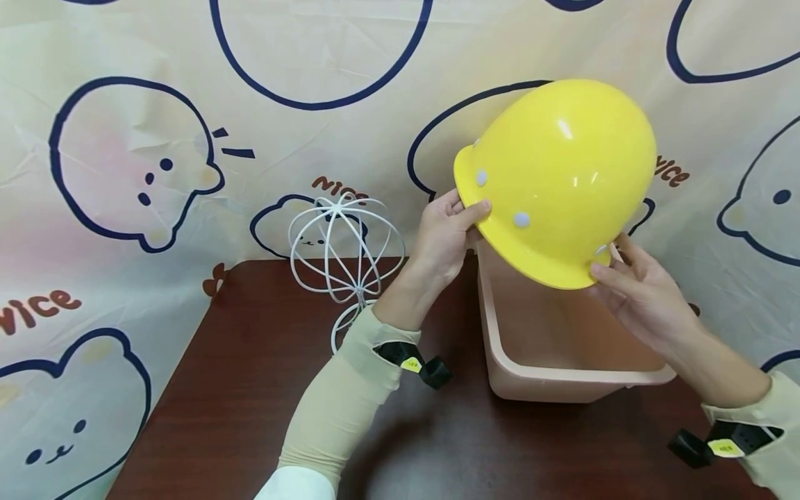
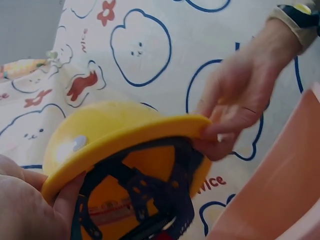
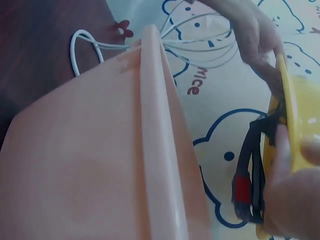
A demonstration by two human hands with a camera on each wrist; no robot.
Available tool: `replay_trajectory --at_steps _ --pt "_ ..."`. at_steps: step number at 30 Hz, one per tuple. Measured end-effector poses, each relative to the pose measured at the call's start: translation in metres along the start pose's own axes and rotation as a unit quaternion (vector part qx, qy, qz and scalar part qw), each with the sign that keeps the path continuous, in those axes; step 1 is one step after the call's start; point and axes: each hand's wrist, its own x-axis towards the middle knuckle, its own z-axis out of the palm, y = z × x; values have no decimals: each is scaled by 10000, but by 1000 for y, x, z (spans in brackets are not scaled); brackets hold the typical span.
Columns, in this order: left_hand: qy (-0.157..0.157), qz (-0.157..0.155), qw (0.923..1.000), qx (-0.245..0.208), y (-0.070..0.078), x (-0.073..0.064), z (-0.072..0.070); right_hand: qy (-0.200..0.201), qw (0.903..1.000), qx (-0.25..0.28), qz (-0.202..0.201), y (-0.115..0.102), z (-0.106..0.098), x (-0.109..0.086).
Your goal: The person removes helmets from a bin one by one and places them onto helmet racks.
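While looking from the head view, can see yellow hard hat (image 1: 562, 173) lifted in both hands, over the far part of the pink bin (image 1: 550, 389), in front of the patterned cloth (image 1: 350, 149). Reads as tilted: crown up and to the right, brim facing down and left. Looks apart from the bin in both wrist views.

Have left hand (image 1: 445, 226) pinching the brim at its left end, thumb on the outer face, fingers tucked beneath. Have right hand (image 1: 644, 288) pinching the rim at its lower right end, thumb outside, fingers behind. Would call both grips narrow, just the hat's edge between thumb and fingers.

Can see dark harness straps (image 2: 181, 210) inside the shell from left wrist, plus a printed label (image 2: 107, 212), too blurred to read. Get a red piece (image 3: 242, 189) on the straps from right wrist.

Find white wire stand (image 1: 359, 289) on the dark brown table (image 1: 250, 389), left of the bin, partly hidden behind the left forearm. Note beige sleeves (image 1: 346, 396) on both forearms.
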Motion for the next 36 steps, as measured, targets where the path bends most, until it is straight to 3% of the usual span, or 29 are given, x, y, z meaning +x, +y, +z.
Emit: replay_trajectory --at_steps 3,6,12,16,23,29,36 --pt "-190 -33 9997 167 0 0 -1 201 9994 157 -225 -2 2 1" --pt "-339 23 9985 432 5 -1 -1 329 9986 -12 -425 -6 5 2" --pt "-527 399 9907 1189 14 -5 7 480 9929 -650 -868 -24 9 6" --pt "-684 612 9867 1344 15 -7 9 374 9906 -833 -1017 -34 11 9" --pt "-953 619 9764 1834 14 -11 4 231 9888 -1209 -842 -40 10 9" --pt "-969 373 9704 2181 14 -19 0 429 9842 -1636 -529 -38 9 3" --pt "-1079 240 9639 2423 13 -27 -5 604 9750 -2088 -469 -39 15 0"
